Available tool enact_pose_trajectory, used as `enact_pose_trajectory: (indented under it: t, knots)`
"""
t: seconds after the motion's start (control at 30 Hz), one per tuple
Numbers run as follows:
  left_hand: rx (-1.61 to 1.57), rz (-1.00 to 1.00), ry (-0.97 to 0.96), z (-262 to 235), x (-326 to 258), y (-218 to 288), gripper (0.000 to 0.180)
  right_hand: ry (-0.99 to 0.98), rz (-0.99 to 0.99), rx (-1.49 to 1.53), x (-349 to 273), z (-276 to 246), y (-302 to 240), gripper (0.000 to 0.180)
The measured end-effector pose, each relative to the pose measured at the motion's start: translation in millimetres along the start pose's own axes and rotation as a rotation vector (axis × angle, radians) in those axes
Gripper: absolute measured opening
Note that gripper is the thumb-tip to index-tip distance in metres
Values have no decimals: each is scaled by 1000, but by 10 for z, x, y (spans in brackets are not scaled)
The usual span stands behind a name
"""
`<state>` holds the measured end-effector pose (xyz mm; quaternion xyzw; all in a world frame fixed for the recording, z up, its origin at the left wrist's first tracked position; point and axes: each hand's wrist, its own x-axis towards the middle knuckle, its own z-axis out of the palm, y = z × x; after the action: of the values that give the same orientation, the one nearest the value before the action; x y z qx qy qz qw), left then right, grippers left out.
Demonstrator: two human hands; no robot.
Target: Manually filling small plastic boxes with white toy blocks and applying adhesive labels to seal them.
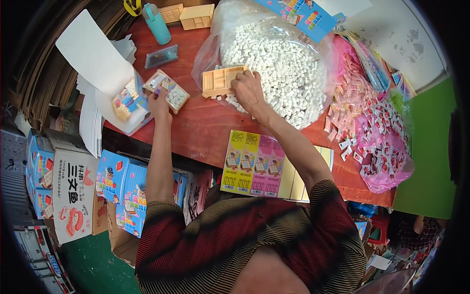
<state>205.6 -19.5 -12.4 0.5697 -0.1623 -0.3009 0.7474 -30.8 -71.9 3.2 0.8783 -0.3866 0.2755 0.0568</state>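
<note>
My left hand (159,104) is closed in a pinch at the near edge of a filled compartment tray (181,105). A small purple piece (157,91) shows at its fingertips; its kind is too small to tell. White pieces lie in that tray's right compartment, and other small items are partly hidden by the hand. My right hand (248,89) grips the right end of a beige compartment tray (209,87), whose visible compartments hold nothing. This tray rests at the left edge of a large clear plastic bag (205,57) full of small white cubes (274,54).
Left of my left hand stands an open blue-and-white box (139,128) with filled packs inside. A teal bottle (157,27), a dark clear case (161,57) and beige trays (197,17) lie behind. Pink packets (350,88) and red-white sachets (384,132) spread rightward. Printed card sheets (252,164) lie at the front.
</note>
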Motion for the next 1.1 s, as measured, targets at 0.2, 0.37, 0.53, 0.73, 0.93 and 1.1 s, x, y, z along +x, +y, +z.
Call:
enact_pose_trajectory:
  t: [0.2,0.37,0.53,0.73,0.93,1.1]
  knots:
    - [443,166,4,-165,-5,-169,45,-76,-100,-9,-9,-1,5,7]
    - [932,682,87,137,-403,-90,48,-12,-160,-11,-18,116,103,5]
    - [617,210,-285,277,-800,62,27,194,-244,177,16,114,74,8]
    - [-493,-488,-503,891,-1325,-87,36,233,-241,234,-340,-410,-58,11]
    - [-431,-308,-326,1062,-1309,-737,34,118,500,1005,-637,-583,79,30]
    - [-367,-381,-305,1025,-1338,-501,33,-40,72,198,-712,0,749,54]
